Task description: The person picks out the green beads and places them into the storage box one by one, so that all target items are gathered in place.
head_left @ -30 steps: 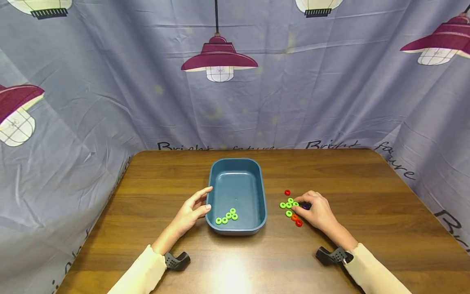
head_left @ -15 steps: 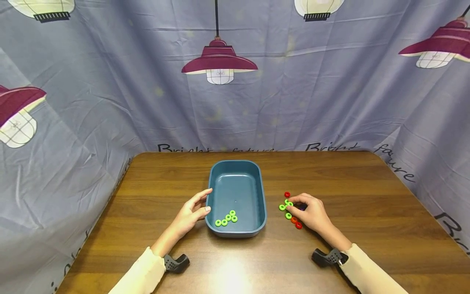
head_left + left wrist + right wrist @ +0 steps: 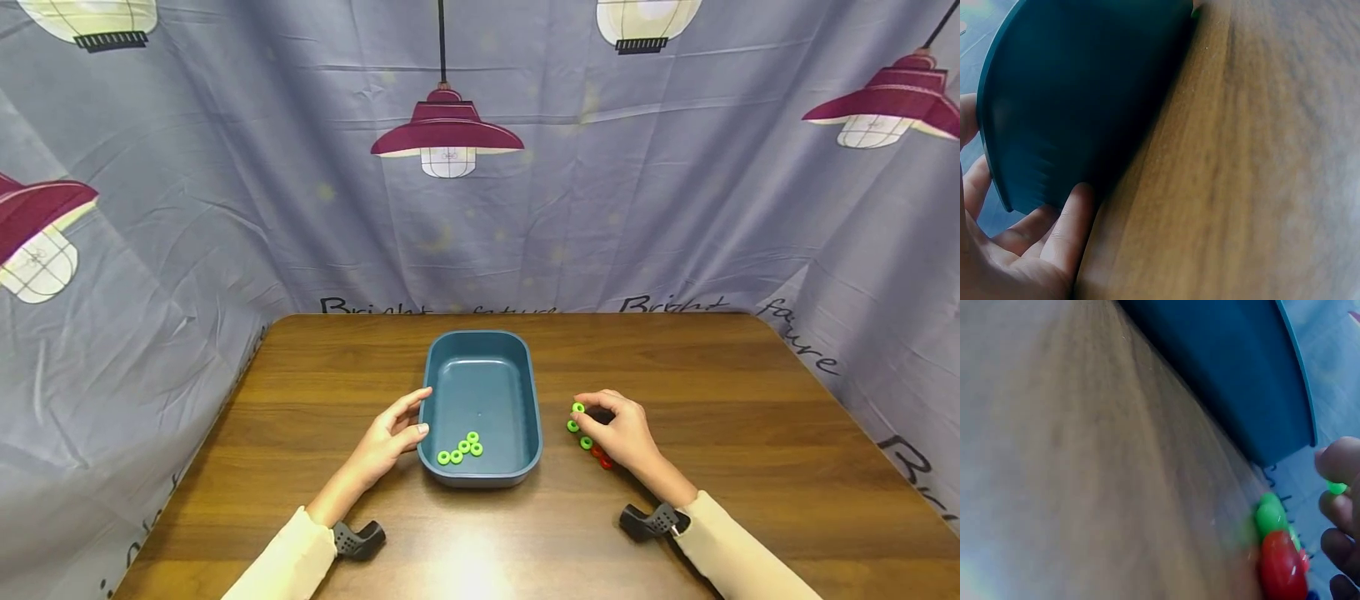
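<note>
My right hand (image 3: pixel 618 427) pinches a small green ring (image 3: pixel 578 407) between thumb and fingertips, a little above the table. In the right wrist view, a sliver of that green ring (image 3: pixel 1336 487) shows between the fingertips. Just below it on the table lie another green ring (image 3: pixel 573 426), a nearer green ring (image 3: pixel 586 442) and two reddish rings (image 3: pixel 606 462). The hand hides other rings. My left hand (image 3: pixel 390 433) rests against the left side of a blue bin (image 3: pixel 535 400), fingertips on its rim and outer wall. Several green rings (image 3: pixel 464 447) lie inside, toward the near end.
The bin stands mid-table, left of the loose rings. A wooden table (image 3: pixel 337 358) extends around it. Behind hangs a grey-blue curtain (image 3: pixel 337 208) printed with lamps. Each wrist wears a black strap mount (image 3: pixel 648 522).
My right hand has picked the green ring out of the loose group and moved left with it toward the bin. My left hand stays at the bin, and the rings inside have not moved.
</note>
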Demonstrator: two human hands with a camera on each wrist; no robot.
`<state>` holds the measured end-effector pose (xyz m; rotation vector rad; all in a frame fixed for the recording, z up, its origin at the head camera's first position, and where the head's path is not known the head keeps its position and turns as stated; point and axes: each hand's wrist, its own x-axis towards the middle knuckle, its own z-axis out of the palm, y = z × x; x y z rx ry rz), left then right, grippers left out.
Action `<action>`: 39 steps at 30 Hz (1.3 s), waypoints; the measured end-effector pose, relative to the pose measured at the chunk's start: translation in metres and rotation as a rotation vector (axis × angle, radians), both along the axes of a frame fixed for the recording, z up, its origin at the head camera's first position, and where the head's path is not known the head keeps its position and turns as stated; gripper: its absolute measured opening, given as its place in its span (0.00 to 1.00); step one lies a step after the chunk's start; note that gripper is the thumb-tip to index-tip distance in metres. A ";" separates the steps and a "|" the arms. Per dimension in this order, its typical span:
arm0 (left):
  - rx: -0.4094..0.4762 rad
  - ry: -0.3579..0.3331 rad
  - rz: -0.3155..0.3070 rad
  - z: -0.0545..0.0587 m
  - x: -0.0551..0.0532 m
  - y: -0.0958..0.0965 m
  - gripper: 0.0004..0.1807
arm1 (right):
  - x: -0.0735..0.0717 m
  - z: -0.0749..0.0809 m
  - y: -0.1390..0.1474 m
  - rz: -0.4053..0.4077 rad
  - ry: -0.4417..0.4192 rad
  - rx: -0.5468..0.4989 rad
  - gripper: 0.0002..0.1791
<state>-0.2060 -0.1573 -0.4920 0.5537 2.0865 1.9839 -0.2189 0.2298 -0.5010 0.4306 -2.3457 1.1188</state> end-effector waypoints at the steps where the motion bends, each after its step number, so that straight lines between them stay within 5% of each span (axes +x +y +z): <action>1: -0.001 -0.001 0.001 0.000 0.000 0.000 0.35 | -0.002 0.002 -0.002 0.004 0.021 0.000 0.12; 11: 0.013 0.003 -0.007 0.001 -0.001 0.000 0.35 | -0.010 0.028 -0.019 0.012 0.100 -0.021 0.12; 21: 0.009 0.002 -0.006 0.002 -0.001 0.000 0.35 | -0.008 0.052 -0.036 0.121 0.035 0.040 0.11; 31: 0.003 -0.016 0.000 0.001 -0.001 -0.001 0.35 | -0.012 0.064 -0.075 0.259 0.078 0.130 0.10; 39: 0.004 -0.020 0.000 0.002 -0.001 0.000 0.35 | -0.015 0.069 -0.104 0.326 0.026 0.233 0.08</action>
